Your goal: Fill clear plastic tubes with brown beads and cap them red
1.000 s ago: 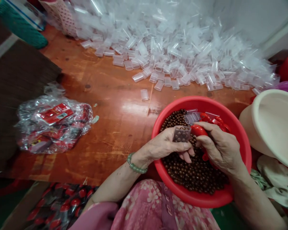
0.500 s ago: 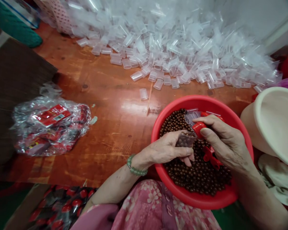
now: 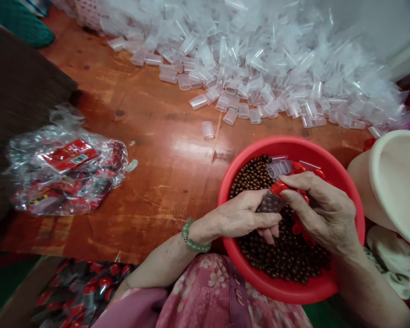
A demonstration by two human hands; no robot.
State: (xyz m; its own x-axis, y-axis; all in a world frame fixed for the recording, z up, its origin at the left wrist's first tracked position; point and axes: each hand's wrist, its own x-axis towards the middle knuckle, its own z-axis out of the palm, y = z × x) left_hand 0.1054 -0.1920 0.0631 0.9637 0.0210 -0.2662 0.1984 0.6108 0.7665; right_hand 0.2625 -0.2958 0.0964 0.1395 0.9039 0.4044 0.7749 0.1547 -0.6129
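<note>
Over a red basin (image 3: 237,171) of round brown balls (image 3: 280,259), my left hand (image 3: 241,213) grips a clear plastic container (image 3: 269,203) with brown balls inside. My right hand (image 3: 323,209) pinches a red cap (image 3: 279,187) between thumb and fingers, and the cap touches the container's open end. Whether it is seated there, I cannot tell. More red caps (image 3: 303,232) lie on the balls under my right hand, partly hidden by it. Several empty clear containers (image 3: 279,169) rest inside the basin near its far side.
A large heap of clear containers (image 3: 239,68) spreads along the table's back, with one stray container (image 3: 207,130) in front. At left lies a clear bag (image 3: 68,171) of red-and-clear packs. A cream bucket (image 3: 376,177) stands right of the basin. Below the table edge are filled red-capped containers (image 3: 85,291).
My right hand has brought the red cap down and left onto the mouth of the container in my left hand. The whole view has shifted slightly.
</note>
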